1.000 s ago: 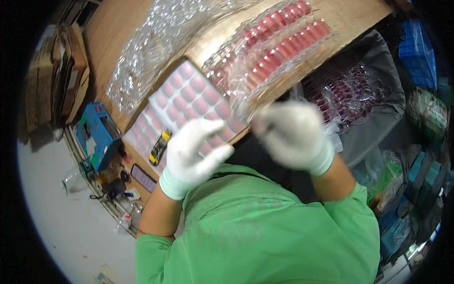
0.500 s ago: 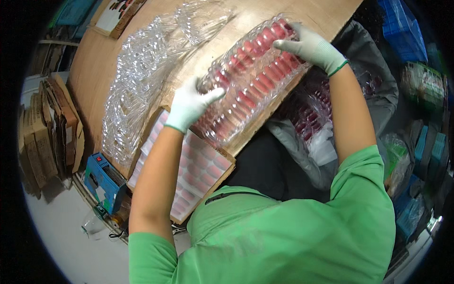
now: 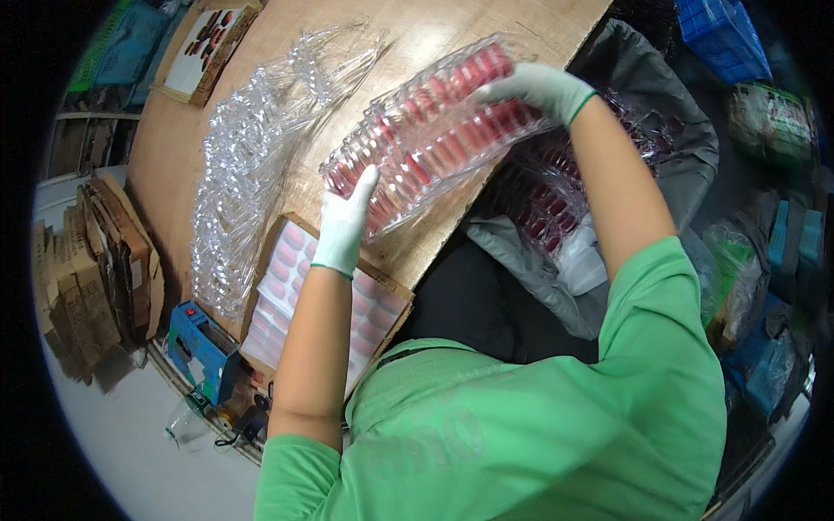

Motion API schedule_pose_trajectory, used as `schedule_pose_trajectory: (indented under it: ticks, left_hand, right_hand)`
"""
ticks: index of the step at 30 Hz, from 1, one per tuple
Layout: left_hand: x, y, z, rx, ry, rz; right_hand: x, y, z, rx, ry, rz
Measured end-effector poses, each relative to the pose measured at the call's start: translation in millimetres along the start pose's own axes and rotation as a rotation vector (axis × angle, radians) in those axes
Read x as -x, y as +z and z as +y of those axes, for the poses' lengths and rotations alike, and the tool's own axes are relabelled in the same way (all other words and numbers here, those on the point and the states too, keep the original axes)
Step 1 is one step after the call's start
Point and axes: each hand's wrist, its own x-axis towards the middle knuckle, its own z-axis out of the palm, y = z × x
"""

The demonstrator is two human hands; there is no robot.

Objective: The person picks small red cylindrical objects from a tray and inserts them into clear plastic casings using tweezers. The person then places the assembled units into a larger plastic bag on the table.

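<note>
A clear plastic blister tray (image 3: 439,143) with rows of red and pink oval pieces is held up slantwise over the wooden table. My left hand (image 3: 346,221), in a white glove with a green cuff, grips its near left end, thumb on top. At the far right end my right hand (image 3: 546,91), gloved alike, is closed on the tray's edge; its fingertips are partly hidden. Below my left hand and forearm is a shallow cardboard box (image 3: 280,300) with pink ovals showing through a whitish cover.
Nested empty clear trays (image 3: 239,174) lie along the table's left (image 3: 165,182). A box with dark and red pieces (image 3: 204,48) sits at the far left. Right of the table, a grey bag (image 3: 686,113) holds more filled trays. Flattened cardboard (image 3: 113,260) and a blue device (image 3: 201,352) are at left.
The tray and both hands have shifted left over the table, and the tray's left end now sits further over. Both hands keep their hold. The whole view has also shifted slightly.
</note>
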Motion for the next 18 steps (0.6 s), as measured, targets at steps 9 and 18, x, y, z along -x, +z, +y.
schedule_pose_trajectory:
  ticks: [9, 18]
  left_hand:
    - [1, -19, 5, 0.004, 0.142, -0.322]
    - [10, 146, 111, -0.354, 0.453, -0.719]
  right_hand:
    - [39, 107, 54, -0.6, -0.072, -0.031]
    - [145, 119, 158, -1.316, -0.656, 0.39]
